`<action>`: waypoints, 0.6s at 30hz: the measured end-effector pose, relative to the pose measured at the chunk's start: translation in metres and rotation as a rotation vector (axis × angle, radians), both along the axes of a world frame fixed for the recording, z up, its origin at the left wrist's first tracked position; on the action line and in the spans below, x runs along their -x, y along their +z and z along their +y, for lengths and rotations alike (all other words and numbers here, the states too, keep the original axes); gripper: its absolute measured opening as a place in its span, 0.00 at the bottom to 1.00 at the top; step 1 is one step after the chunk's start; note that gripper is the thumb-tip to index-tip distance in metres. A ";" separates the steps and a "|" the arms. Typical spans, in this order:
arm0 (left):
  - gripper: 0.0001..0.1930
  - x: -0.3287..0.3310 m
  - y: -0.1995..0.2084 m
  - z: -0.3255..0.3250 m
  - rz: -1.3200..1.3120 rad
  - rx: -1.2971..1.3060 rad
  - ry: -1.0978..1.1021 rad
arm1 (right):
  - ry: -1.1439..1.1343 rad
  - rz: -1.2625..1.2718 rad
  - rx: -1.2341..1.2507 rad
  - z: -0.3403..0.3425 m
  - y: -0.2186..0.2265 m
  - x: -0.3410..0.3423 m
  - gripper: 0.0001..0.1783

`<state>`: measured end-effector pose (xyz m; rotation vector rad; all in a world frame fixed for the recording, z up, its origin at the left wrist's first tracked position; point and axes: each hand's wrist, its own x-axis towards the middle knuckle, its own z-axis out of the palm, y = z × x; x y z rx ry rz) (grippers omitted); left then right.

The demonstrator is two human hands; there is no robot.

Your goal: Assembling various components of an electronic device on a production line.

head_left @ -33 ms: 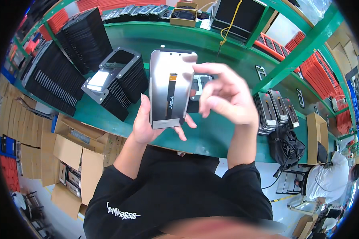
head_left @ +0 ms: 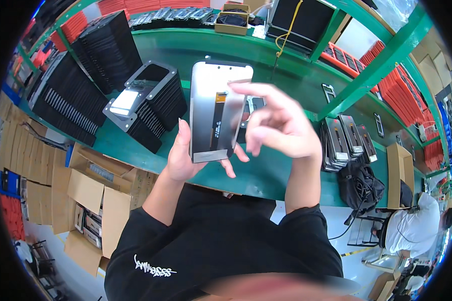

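Panel: held up over tbl, mid scene, silver back up, w/ dark strip.
L hand: wrapped round near end of panel, thumb on L side, tips poking out on R.
R hand: blurry; pointer stretched over R side of panel, held wide from thumb. Touch can't be told.
Silver frame: partly hidden behind panel & R hand.
Blk stacks: piled high, L side of tbl.
Blk frames: stacked btwn these & panel.
Panel piles: set on R of tbl, blk cable heap just nearer.
Green post: slanted across far R, red trays partly blocked.
Yellow cord: hung at far side.
Big box: left open, near L, w/ flat things packed in.
Small box: set far, blk things inside.
R box: stood open at R edge, blk thing inside.
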<state>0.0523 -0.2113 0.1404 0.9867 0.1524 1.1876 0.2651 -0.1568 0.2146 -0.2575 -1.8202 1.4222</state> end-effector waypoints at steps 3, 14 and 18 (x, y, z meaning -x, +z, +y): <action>0.50 0.000 0.000 0.005 0.212 -0.030 0.100 | 0.278 -0.235 0.243 0.006 -0.001 -0.001 0.28; 0.38 0.018 0.040 0.053 1.075 -0.586 0.476 | -0.293 -0.723 -0.140 0.057 -0.020 -0.093 0.22; 0.38 0.014 0.029 0.078 1.398 -0.819 0.613 | -0.536 -0.861 -0.185 0.078 -0.034 -0.100 0.23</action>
